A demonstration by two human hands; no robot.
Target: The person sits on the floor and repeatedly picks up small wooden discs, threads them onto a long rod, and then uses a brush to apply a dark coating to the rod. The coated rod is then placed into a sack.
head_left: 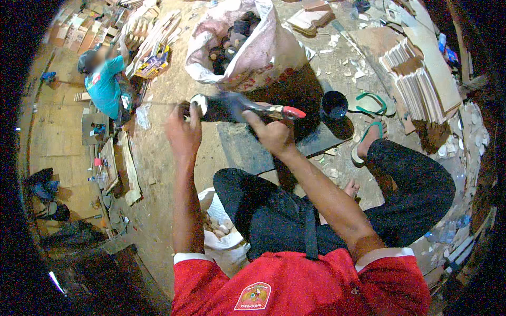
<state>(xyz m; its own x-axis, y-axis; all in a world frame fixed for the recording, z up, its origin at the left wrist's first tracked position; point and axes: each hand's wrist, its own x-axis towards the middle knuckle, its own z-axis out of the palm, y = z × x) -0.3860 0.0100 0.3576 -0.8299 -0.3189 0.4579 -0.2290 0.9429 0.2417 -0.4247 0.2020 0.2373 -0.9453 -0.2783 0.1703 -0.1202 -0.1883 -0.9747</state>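
Observation:
Pinched in the fingers of my left hand (pixel 184 134) is a small piece with a pale round end (pixel 199 104) and a dark side. My right hand (pixel 275 136) grips a paintbrush (pixel 274 110) by its red-tipped handle. The brush head points left at the piece and is smeared by motion, so I cannot tell whether it touches. Just beyond both hands stands a big white sack (pixel 282 50) of dark rounded pieces (pixel 237 39). Right of my right hand is a black cup (pixel 334 105); its contents are hard to make out.
A grey board (pixel 242 150) lies under my hands. Beside my left knee, an open white bag (pixel 211 203) holds pale pieces. Stacked wooden slats (pixel 419 89) stand at the right, near my sandalled foot (pixel 371 137). Another person in a teal shirt (pixel 107 87) sits at the far left.

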